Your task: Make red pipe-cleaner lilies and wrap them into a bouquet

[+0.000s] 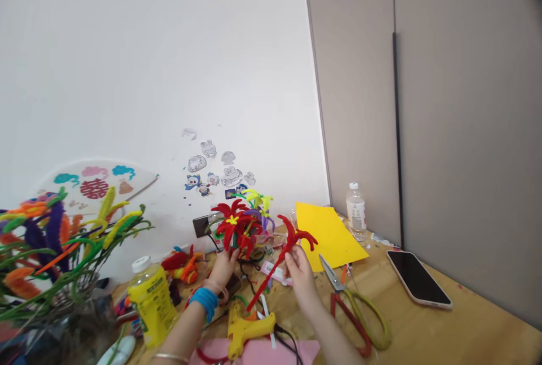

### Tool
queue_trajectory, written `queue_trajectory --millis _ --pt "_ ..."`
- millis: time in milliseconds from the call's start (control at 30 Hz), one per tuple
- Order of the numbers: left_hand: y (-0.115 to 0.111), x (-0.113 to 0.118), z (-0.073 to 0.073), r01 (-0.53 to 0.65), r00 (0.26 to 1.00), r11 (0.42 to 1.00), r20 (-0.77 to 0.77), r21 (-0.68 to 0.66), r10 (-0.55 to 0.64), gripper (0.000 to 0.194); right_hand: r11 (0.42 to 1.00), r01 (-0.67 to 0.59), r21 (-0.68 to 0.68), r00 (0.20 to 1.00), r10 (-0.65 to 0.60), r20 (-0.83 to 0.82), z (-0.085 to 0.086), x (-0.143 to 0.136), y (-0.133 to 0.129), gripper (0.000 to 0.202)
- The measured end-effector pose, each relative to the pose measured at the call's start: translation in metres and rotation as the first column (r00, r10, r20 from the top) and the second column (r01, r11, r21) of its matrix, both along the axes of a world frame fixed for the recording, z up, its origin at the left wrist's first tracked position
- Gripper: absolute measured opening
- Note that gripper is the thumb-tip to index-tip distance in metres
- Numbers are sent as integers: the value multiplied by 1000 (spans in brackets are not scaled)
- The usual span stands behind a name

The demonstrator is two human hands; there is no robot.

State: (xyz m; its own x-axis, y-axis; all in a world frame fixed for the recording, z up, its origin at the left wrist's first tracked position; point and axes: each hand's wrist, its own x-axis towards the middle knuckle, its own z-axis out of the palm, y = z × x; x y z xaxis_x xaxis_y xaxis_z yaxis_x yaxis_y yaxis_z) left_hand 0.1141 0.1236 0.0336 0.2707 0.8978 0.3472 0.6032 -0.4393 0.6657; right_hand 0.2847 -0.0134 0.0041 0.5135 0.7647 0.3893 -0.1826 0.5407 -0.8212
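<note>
From where I stand, the head view shows the right hand (301, 276) pinching a red fuzzy flower (293, 237) between thumb and fingers just under its petals, above the wooden table (461, 334). The left hand (226, 268) is at the base of the red bunch (232, 225); its fingertips are partly hidden there, so I can't tell whether they grip or merely touch. To handle the flower well, I'd say, pinch lightly and close to the bloom, sparing the soft petals, and mind the yellow glue gun (248, 332) near the stem's tip. The flower's long axis slants: petals up and rightward, splayed outward, the stem running down and leftward.
</note>
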Motion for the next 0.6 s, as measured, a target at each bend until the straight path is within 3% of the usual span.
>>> queue_trajectory --millis 167,333,467,600 --pt "-25 -1 6 -1 953 998 304 -56 18 39 999 31 21 998 -32 48 3 -6 -7 28" --pt "-54 1 2 124 818 989 573 -86 -53 48 993 113 28 976 -116 181 8 -18 -17 22" --pt "-78 6 -4 196 703 977 707 -85 -79 52 976 207 62 931 -216 295 11 -34 -19 23" --pt "-95 10 -6 304 609 951 780 -58 -147 58 962 248 111 927 -269 260 13 -44 -18 22"
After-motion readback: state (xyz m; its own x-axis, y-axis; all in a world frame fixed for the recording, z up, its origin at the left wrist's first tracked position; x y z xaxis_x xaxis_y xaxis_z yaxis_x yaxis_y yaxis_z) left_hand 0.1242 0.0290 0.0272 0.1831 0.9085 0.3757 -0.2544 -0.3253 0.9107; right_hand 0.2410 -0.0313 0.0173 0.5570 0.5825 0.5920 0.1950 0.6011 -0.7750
